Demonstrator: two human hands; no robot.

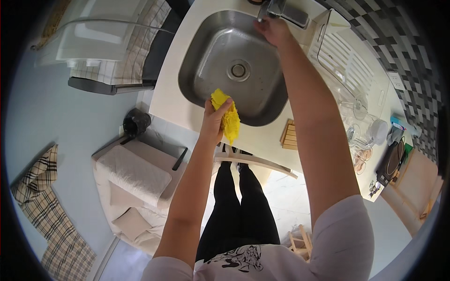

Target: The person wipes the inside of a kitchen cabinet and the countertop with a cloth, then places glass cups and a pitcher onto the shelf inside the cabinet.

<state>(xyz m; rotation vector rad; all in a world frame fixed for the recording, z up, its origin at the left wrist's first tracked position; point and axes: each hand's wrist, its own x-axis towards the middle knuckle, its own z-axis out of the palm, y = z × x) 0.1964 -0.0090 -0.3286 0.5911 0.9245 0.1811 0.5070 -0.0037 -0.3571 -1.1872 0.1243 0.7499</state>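
Note:
A crumpled yellow cloth [231, 121] is gripped in my left hand [213, 121], over the front rim of a stainless steel sink [218, 52]. Part of the cloth hangs down past the rim, over the worktop's front edge. My right hand [274, 31] reaches across to the faucet [270, 8] at the sink's far right corner. Its fingers are right by the spout, and whether they touch it or close on it is unclear. The drain [238, 71] is visible in the sink floor, with a few water drops around it.
Right of the sink are a white dish rack [344, 59], stemmed glasses [359, 105], a glass jar [378, 132] and a slatted wooden trivet [290, 135]. A wooden chair back [253, 161] stands against the counter's front. Leftward are a black bin [136, 122] and a sofa [140, 154].

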